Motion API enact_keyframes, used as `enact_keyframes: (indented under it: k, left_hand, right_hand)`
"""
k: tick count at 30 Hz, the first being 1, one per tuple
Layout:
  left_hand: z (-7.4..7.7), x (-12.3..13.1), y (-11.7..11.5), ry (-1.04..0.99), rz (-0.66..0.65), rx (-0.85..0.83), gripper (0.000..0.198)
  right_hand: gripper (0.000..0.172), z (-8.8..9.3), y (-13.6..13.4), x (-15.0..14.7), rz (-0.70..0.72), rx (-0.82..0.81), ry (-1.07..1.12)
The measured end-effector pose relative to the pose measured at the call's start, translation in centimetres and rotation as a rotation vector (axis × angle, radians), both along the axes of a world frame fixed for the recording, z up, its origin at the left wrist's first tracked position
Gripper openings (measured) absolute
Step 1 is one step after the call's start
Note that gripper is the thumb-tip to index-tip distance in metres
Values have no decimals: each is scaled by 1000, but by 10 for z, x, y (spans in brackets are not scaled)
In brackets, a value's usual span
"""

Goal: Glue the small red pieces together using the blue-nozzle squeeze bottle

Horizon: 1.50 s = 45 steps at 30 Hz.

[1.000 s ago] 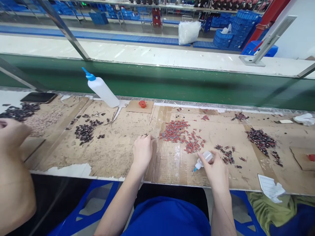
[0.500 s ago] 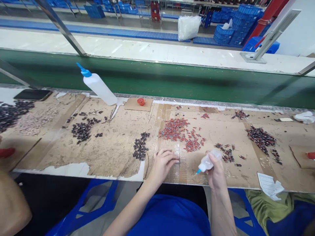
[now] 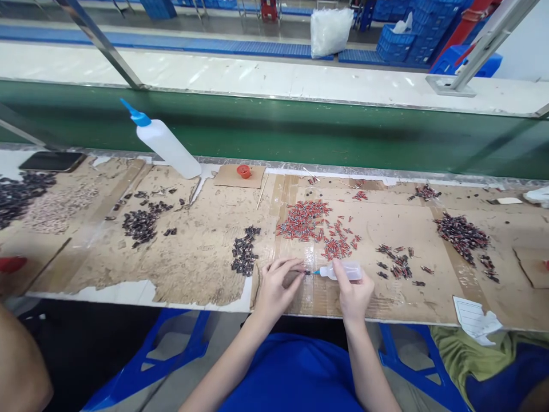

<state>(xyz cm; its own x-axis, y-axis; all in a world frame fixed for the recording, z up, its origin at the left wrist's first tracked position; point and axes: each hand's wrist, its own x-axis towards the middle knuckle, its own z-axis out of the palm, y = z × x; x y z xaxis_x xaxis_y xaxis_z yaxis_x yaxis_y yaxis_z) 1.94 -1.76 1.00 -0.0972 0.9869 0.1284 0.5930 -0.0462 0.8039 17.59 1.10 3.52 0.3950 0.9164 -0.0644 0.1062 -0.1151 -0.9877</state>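
My right hand (image 3: 357,292) is closed around a small clear squeeze bottle (image 3: 352,270) with a thin blue nozzle, which points left. The nozzle tip is at a small dark part (image 3: 307,273) pinched by my left hand (image 3: 278,285) at its fingertips; whether they touch is too small to tell. Just beyond my hands is a pile of small red-and-silver pieces (image 3: 302,220), with looser ones (image 3: 337,248) nearer. Left of my left hand sits a cluster of small black parts (image 3: 244,252). Right of my right hand are several dark-and-red parts (image 3: 401,266).
A large white bottle with a blue nozzle (image 3: 167,146) leans at the back left. A red cap (image 3: 244,171) rests on cardboard (image 3: 223,177). A phone (image 3: 54,162) and more black parts (image 3: 139,227) lie left. Right are a dark-red heap (image 3: 461,237) and torn paper (image 3: 476,319). People sit both sides.
My right hand has moved left and turned the small bottle level, bringing its nozzle to my left fingertips. A dark part now shows at my left fingertips. Additional dark parts lie by the right-hand group.
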Motion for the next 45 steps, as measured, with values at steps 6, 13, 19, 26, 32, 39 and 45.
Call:
enact_keyframes:
  k: [6,13,19,26,32,39,45]
  left_hand:
    - [1,-2,2,-49,4,-24,19]
    - [3,-1,2,-48,22,-34,9]
    - [4,-1,2,-49,42,-27,8]
    - [2,0,3,-56,48,-2,7]
    - [0,-1,3,-54,32,0,6]
    - [-4,0,2,-37,37,41,7]
    - [-7,0,1,-3,29,62,12]
  right_hand:
    - [35,1,0,-2,26,-11,-50]
    - [35,0,0,-1,41,-25,-64]
    - [35,1,1,-1,9,-52,-41]
    - [34,0,0,1,-24,-26,-42]
    - [34,-2,-1,0,33,-39,-55]
    - [38,-8,1,-3,-28,-31,-34]
    - [41,-10,-2,9,-60,22,27]
